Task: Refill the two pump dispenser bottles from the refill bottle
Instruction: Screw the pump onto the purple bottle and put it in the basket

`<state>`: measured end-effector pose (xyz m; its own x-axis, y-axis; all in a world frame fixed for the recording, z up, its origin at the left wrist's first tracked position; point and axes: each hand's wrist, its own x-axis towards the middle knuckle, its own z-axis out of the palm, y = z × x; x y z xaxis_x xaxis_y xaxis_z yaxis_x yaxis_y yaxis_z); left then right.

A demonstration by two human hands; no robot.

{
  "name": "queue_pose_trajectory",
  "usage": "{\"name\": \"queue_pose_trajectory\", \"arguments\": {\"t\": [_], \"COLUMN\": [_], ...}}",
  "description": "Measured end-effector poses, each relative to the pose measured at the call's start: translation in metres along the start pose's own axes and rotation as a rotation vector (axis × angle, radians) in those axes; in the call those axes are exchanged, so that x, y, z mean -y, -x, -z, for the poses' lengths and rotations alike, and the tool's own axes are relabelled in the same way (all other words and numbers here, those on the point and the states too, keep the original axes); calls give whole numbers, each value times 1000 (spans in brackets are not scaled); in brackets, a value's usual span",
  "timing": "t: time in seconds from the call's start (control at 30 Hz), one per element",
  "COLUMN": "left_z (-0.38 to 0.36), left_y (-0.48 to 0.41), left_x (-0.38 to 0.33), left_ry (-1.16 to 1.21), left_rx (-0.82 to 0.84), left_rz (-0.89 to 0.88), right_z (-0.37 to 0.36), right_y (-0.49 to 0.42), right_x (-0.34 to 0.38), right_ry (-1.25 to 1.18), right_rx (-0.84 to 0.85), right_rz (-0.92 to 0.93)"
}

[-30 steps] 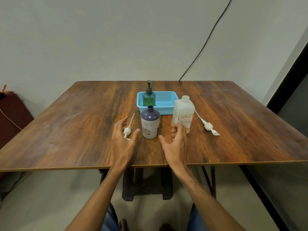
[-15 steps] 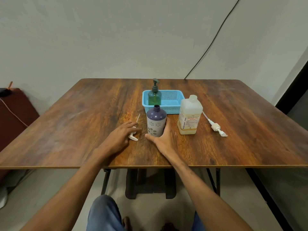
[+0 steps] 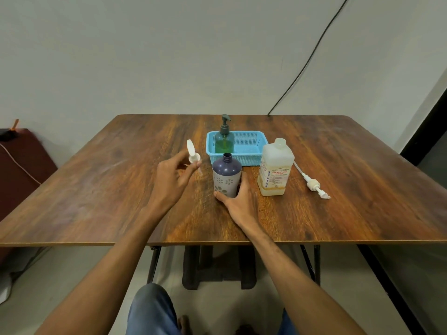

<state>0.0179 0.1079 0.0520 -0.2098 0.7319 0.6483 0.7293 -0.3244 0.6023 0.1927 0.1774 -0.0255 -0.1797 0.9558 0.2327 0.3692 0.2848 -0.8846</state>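
A purple bottle [image 3: 227,174] with a flower pattern stands open-necked near the table's middle. My right hand [image 3: 242,199] grips its base from the front right. My left hand [image 3: 173,177] holds a white pump head [image 3: 192,153] lifted above the table, just left of the purple bottle. A green pump bottle [image 3: 224,139] with its pump on stands in a blue basket [image 3: 249,146] behind. The white refill bottle [image 3: 275,169] stands upright and capped to the right. A second white pump [image 3: 313,183] lies on the table right of it.
The wooden table [image 3: 96,189] has bare surface on the left and far right. A black cable [image 3: 312,49] runs down the wall behind. A dark red seat [image 3: 21,165] stands left of the table. My knees show below the front edge.
My left hand has picked the white pump off the table and raised it. My right hand has stayed on the base of the purple bottle.
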Motion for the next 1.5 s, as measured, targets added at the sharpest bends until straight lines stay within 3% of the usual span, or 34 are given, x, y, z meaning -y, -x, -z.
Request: {"name": "queue_pose_trajectory", "arguments": {"t": [0.17, 0.47, 0.97, 1.33, 1.5], "left_z": [2, 1, -13, -50, -58], "left_y": [-30, -68, -75, -43, -37], "left_x": [-32, -76, -93, -55, -52], "left_ry": [200, 306, 338, 188, 208], "left_rx": [-125, -252, -261, -86, -89], "left_rz": [102, 105, 99, 243, 278], "right_z": [2, 5, 4, 1, 0], "right_y": [1, 4, 4, 3, 3], "right_x": [1, 3, 0, -1, -4], "right_ry": [15, 28, 48, 17, 14], "right_rx": [-7, -8, -2, -7, -9], "right_rz": [1, 17, 15, 29, 25]}}
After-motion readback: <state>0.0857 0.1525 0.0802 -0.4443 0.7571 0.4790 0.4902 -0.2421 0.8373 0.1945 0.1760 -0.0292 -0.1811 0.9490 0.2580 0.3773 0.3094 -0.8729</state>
